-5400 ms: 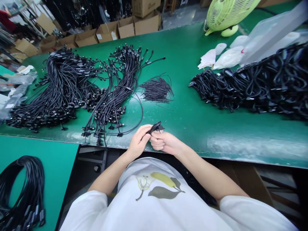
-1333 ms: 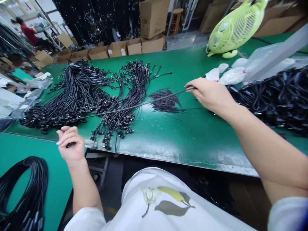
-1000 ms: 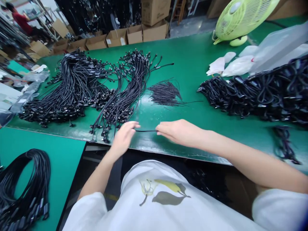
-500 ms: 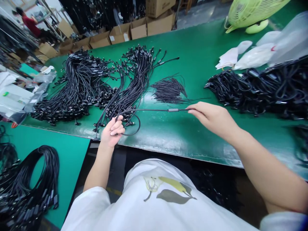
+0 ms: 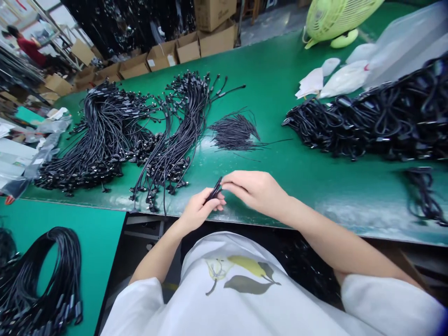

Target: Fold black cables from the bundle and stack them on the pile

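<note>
Close to the front edge of the green table, my left hand [image 5: 201,207] is closed around a folded black cable [image 5: 214,190]. My right hand [image 5: 257,189] meets it from the right, thumb and fingers pinched at the upper end of the folded cable; its exact grip is partly hidden. Beyond my hands lies a small heap of thin black ties [image 5: 233,133]. To its left, loose black cables [image 5: 191,121] with plugs at their ends are spread out, beside a larger cable pile [image 5: 101,121].
Folded cable bundles [image 5: 367,116] are heaped on the right, with one bundle [image 5: 423,193] nearer me. White plastic bags [image 5: 346,79] and a yellow-green fan [image 5: 336,21] stand behind. A coiled cable bunch [image 5: 45,275] lies on the lower-left table. Cardboard boxes [image 5: 163,56] line the far edge.
My hands were apart with the cable stretched between them; now they are together and the cable is folded short in my left hand. The view has shifted slightly.
</note>
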### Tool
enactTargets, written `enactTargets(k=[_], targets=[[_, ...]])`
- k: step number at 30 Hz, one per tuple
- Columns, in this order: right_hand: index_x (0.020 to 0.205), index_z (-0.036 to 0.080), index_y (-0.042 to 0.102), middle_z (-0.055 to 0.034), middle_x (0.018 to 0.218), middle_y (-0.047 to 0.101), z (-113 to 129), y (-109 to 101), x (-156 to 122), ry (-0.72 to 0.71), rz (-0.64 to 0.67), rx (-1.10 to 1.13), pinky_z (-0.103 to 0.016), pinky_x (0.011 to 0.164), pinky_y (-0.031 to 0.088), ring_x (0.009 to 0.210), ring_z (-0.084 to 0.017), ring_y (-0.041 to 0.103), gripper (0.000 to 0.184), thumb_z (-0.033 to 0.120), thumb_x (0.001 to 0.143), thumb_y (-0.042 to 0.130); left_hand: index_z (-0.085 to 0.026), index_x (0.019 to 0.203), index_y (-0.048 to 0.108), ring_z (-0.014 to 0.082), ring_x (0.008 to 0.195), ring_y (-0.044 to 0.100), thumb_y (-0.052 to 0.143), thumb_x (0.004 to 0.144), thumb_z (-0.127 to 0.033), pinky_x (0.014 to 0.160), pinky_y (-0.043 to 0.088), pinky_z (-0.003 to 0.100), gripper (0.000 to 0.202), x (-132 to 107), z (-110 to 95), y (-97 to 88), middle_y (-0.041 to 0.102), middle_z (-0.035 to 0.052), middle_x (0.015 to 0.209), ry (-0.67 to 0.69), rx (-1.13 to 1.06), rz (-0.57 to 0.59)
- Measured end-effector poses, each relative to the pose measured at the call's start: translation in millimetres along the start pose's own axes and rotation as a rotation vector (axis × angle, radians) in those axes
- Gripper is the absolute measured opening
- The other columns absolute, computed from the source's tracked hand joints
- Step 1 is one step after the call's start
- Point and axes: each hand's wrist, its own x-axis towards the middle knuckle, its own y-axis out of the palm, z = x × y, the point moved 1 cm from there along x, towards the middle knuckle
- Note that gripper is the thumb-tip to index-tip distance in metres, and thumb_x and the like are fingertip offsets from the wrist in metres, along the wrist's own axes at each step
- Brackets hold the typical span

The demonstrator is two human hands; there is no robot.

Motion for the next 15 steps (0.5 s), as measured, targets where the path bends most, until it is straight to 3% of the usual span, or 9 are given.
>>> enactTargets(k=[2, 4, 7, 10, 13, 15], targets=[[0.104, 0.021, 0.061, -0.0052, 0.096, 0.067, -12, 8, 4, 0.124, -0.178, 0.180, -0.029, 0.080, 0.046, 0.090, -0.017, 0.061, 0.025, 0.042, 0.090, 0.056, -0.016, 0.089, 0.059, 0.0108, 0.060, 0.058, 0.058, 0.088, -0.045, 0.058, 0.046, 0.024, 0.029, 3, 0, -1.7, 0.065, 0.0031, 0.076, -0.005, -0.168, -0.048], [0.103, 0.021, 0.060, -0.0043, 0.091, 0.064, -20, 23, 5, 0.250, -0.239, 0.368, -0.030, 0.080, 0.047, 0.090, -0.018, 0.059, 0.035, 0.052, 0.085, 0.060, -0.016, 0.085, 0.057, 0.0099, 0.056, 0.054, 0.061, 0.086, -0.049, 0.055, 0.043, 0.023, 0.033, 7, 1, -1.3, 0.061, 0.0013, 0.072, 0.006, -0.328, -0.133], [0.080, 0.019, 0.056, 0.0006, 0.069, 0.053, -21, 49, 3, 0.465, -0.244, 0.703, -0.024, 0.058, 0.042, 0.061, -0.011, 0.050, 0.043, 0.060, 0.090, 0.046, -0.017, 0.081, 0.054, 0.0121, 0.059, 0.055, 0.058, 0.083, -0.059, 0.066, 0.048, 0.029, 0.043, 13, 7, 9.9, 0.056, 0.0001, 0.066, -0.033, -0.470, -0.139], [0.069, 0.019, 0.048, 0.0047, 0.061, 0.040, -17, 58, 2, 0.631, -0.391, 1.034, -0.021, 0.043, 0.025, 0.046, -0.005, 0.028, 0.048, 0.063, 0.085, 0.053, -0.019, 0.072, 0.049, 0.0112, 0.055, 0.049, 0.047, 0.087, -0.066, 0.081, 0.047, 0.036, 0.049, 11, 16, 24.9, 0.043, -0.0044, 0.055, -0.069, -0.559, -0.091], [0.069, 0.019, 0.047, 0.0070, 0.058, 0.033, -13, 54, 2, 0.673, -0.224, 1.349, -0.020, 0.043, 0.029, 0.046, -0.005, 0.026, 0.045, 0.059, 0.078, 0.065, -0.020, 0.079, 0.048, 0.0082, 0.047, 0.036, 0.042, 0.090, -0.063, 0.082, 0.046, 0.035, 0.044, 3, 23, 25.3, 0.032, -0.0089, 0.053, -0.033, -0.591, -0.208], [0.073, 0.019, 0.050, 0.0040, 0.064, 0.044, -9, 51, 1, 0.685, -0.159, 1.449, -0.023, 0.054, 0.043, 0.055, -0.008, 0.042, 0.039, 0.051, 0.074, 0.072, -0.021, 0.090, 0.049, 0.0075, 0.046, 0.034, 0.043, 0.091, -0.059, 0.077, 0.045, 0.033, 0.039, -1, 25, 18.3, 0.034, -0.0094, 0.055, -0.013, -0.512, -0.253]])
